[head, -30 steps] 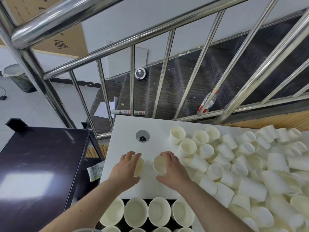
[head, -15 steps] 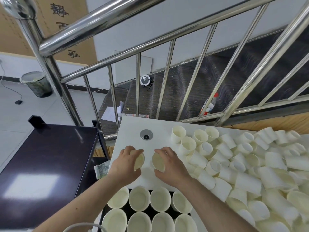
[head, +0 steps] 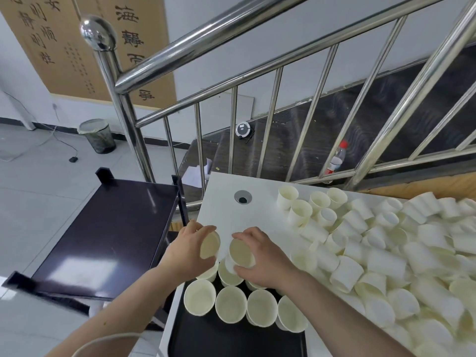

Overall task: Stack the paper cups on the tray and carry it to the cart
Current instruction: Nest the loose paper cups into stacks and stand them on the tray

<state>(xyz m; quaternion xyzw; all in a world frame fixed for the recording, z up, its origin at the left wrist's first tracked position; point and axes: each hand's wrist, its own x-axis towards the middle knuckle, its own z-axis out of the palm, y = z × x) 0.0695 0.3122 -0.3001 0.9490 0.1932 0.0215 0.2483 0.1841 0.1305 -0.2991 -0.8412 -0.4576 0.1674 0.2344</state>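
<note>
My left hand (head: pixel 186 249) grips a cream paper cup (head: pixel 210 245), mouth turned toward me. My right hand (head: pixel 262 257) grips a second paper cup (head: pixel 241 253) the same way, just right of the first. Both cups hover over the far end of a black tray (head: pixel 226 336) that lies at the white table's near edge. On the tray stand upright cups in rows (head: pixel 230 304). A big heap of loose paper cups (head: pixel 386 253) covers the right half of the white table (head: pixel 229 212). The dark cart (head: pixel 108 235) stands to the left.
A steel stair railing (head: pixel 231 47) runs behind the table, its post (head: pixel 121 104) beside the cart. Beyond it are dark stairs with a plastic bottle (head: pixel 336 158). A mesh bin (head: pixel 97 136) stands on the tiled floor at the left. A cable hole (head: pixel 242 197) sits in the tabletop.
Both hands have drawn back from the tabletop toward the tray, each carrying its cup. My view has lifted, showing more of the tray, cart and floor.
</note>
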